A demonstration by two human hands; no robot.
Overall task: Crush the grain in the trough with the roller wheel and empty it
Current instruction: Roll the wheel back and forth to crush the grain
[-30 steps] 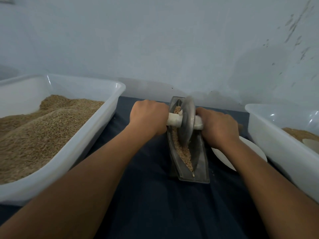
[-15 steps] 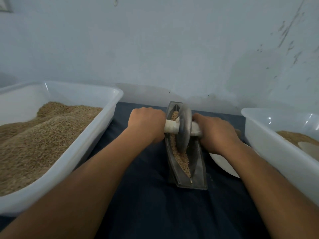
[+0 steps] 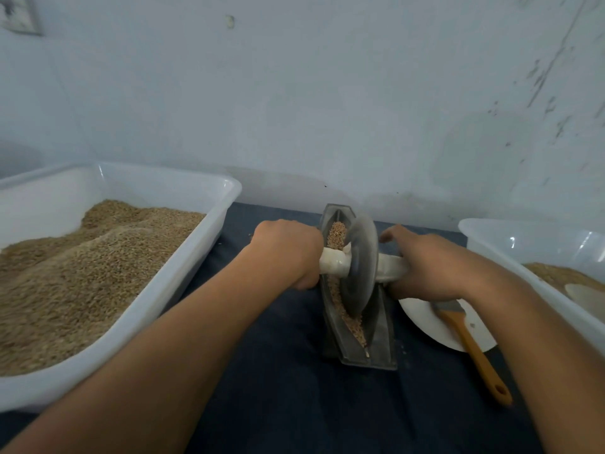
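— Two hands work the grey metal roller wheel: the left hand is wrapped tight around one end of its pale wooden axle, and the right hand grips the other end with a finger lifted loose. What has changed?

— Compared with a second ago, the wheel has rolled back from the far end of the narrow grey metal trough toward its middle, uncovering the brown grain at the far tip. That looks like one more pass of crushing; emptying has not begun.

— And the containers?

— Grain lies along the trough's channel, on both the far and near sides of the wheel. Left of the trough, a big white plastic tub holds a deep heap of the same grain. Right of the trough, a second white tub holds a shallower layer and a pale object, unclear. Between that tub and the trough, a white round plate on the dark blue surface carries an orange-handled scraper.
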